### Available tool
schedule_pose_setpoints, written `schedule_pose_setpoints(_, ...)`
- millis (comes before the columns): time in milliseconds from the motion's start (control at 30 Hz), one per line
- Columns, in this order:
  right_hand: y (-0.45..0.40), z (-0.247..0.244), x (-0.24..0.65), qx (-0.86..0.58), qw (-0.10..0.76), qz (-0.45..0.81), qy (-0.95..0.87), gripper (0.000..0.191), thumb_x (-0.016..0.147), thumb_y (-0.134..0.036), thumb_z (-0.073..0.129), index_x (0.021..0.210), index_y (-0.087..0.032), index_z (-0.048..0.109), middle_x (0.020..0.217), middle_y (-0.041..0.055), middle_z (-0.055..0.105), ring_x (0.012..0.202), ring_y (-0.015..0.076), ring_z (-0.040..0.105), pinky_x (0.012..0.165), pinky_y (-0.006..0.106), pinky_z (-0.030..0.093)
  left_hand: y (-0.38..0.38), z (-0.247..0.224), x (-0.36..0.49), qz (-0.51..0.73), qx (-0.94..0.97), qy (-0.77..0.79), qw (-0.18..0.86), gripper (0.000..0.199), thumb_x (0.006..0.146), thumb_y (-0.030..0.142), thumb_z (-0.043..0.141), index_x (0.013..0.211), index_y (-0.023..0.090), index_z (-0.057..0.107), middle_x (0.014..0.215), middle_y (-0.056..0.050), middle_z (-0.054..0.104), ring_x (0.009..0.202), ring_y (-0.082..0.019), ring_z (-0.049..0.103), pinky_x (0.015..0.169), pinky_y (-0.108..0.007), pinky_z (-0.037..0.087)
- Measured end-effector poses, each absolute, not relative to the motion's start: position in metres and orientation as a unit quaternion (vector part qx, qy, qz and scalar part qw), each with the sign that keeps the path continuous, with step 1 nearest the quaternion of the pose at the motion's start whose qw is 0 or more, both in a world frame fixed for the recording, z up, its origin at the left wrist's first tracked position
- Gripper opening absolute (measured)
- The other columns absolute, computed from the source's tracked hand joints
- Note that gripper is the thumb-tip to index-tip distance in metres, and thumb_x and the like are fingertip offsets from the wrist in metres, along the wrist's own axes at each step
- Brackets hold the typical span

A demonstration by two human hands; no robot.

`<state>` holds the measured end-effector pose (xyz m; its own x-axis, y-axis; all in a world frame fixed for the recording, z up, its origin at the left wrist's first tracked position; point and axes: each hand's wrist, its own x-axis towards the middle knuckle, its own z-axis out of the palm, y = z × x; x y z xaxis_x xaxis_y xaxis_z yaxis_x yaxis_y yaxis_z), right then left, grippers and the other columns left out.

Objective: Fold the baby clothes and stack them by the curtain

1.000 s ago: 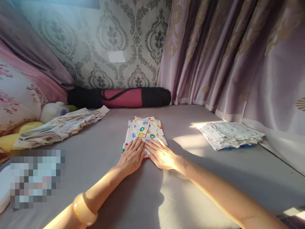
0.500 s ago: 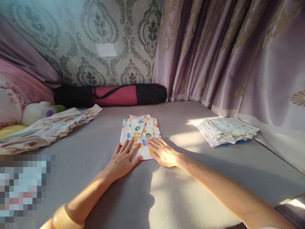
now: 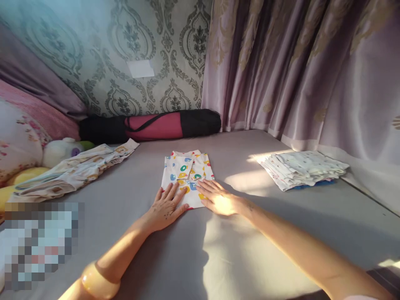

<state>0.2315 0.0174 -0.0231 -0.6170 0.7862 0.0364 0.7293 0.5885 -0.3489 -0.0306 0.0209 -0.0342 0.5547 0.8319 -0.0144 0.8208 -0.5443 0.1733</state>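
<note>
A small white shirt (image 3: 179, 166) with a colourful print lies folded on the grey bed sheet (image 3: 150, 258), its collar toward the wall and its sleeves folded in over the front. My left hand (image 3: 167, 208) rests flat on the lower left corner of the shirt, fingers spread. Across from it, my right hand (image 3: 218, 199) lies flat on the lower right edge, fingers stretched out and pointing inward. Both palms hide parts of the bottom of the cloth. Neither hand grips anything.
A stack of folded clothes (image 3: 303, 166) sits at the right, near the curtain (image 3: 265, 83). Loose printed trousers (image 3: 78, 168) lie at the left by a plush toy (image 3: 61, 152) and a floral pillow (image 3: 18, 137). A black and red roll bag (image 3: 156, 125) lies along the wall.
The whole view has shifted slightly, so things sit a little further right. Both hands stay flat on the folded shirt, which looks unchanged.
</note>
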Motion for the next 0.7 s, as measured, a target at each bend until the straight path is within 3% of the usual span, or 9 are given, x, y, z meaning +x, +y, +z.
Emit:
schedule_pose_setpoints(100, 0.019, -0.011, 0.241, -0.487, 0.184, 0.208, -0.828, 0.050, 0.098, -0.036, 0.038, 0.145, -0.020, 0.046, 0.151, 0.0090, 0.043, 0.138, 0.0219, 0.040, 0.113, 0.036, 0.032, 0.018, -0.017, -0.037, 0.069, 0.849, 0.517, 0.086, 0.066, 0.095, 0.062, 0.029, 0.149, 0.026, 0.038, 0.157, -0.010, 0.033, 0.144, -0.030, 0.029, 0.114, -0.049, 0.024)
schedule_pose_setpoints(167, 0.014, -0.006, 0.251, -0.557, 0.257, 0.200, -0.764, 0.042, 0.097, -0.031, 0.036, 0.131, -0.021, 0.059, 0.135, 0.0082, 0.059, 0.121, 0.0195, 0.056, 0.100, 0.030, 0.043, 0.014, -0.009, -0.049, 0.107, 0.795, 0.592, 0.075, 0.063, 0.094, 0.060, 0.029, 0.140, 0.021, 0.050, 0.144, -0.014, 0.049, 0.132, -0.030, 0.045, 0.106, -0.046, 0.035)
schedule_pose_setpoints(233, 0.003, -0.003, 0.262, -0.613, 0.255, 0.184, -0.725, 0.034, 0.094, -0.027, 0.039, 0.106, -0.021, 0.069, 0.108, 0.0059, 0.071, 0.096, 0.0186, 0.065, 0.081, 0.027, 0.047, 0.009, -0.006, -0.063, 0.113, 0.736, 0.662, 0.079, 0.058, 0.091, 0.058, 0.034, 0.122, 0.019, 0.063, 0.122, -0.015, 0.063, 0.113, -0.031, 0.056, 0.094, -0.043, 0.044)
schedule_pose_setpoints(333, -0.015, -0.003, 0.270, -0.643, 0.189, 0.194, -0.717, 0.025, 0.090, -0.026, 0.045, 0.080, -0.020, 0.068, 0.079, 0.0024, 0.070, 0.072, 0.0166, 0.061, 0.062, 0.025, 0.040, 0.004, -0.009, -0.081, 0.117, 0.689, 0.704, 0.127, 0.048, 0.084, 0.056, 0.045, 0.095, 0.019, 0.072, 0.094, -0.012, 0.068, 0.093, -0.029, 0.061, 0.080, -0.037, 0.047)
schedule_pose_setpoints(467, -0.026, -0.007, 0.262, -0.662, 0.184, 0.206, -0.697, 0.017, 0.088, -0.029, 0.053, 0.082, -0.020, 0.065, 0.077, 0.0022, 0.069, 0.068, 0.0151, 0.059, 0.058, 0.024, 0.034, 0.001, -0.015, -0.085, 0.177, 0.662, 0.702, 0.193, 0.041, 0.074, 0.058, 0.055, 0.077, 0.020, 0.072, 0.071, -0.005, 0.065, 0.079, -0.025, 0.061, 0.065, -0.030, 0.045)
schedule_pose_setpoints(700, -0.018, -0.017, 0.253, -0.647, 0.238, 0.205, -0.694, 0.013, 0.085, -0.027, 0.055, 0.076, -0.021, 0.061, 0.079, 0.0023, 0.071, 0.072, 0.0168, 0.062, 0.063, 0.026, 0.039, -0.006, -0.015, -0.076, 0.240, 0.605, 0.697, 0.300, 0.043, 0.067, 0.058, 0.063, 0.078, 0.018, 0.073, 0.059, -0.001, 0.057, 0.065, -0.021, 0.056, 0.054, -0.028, 0.037)
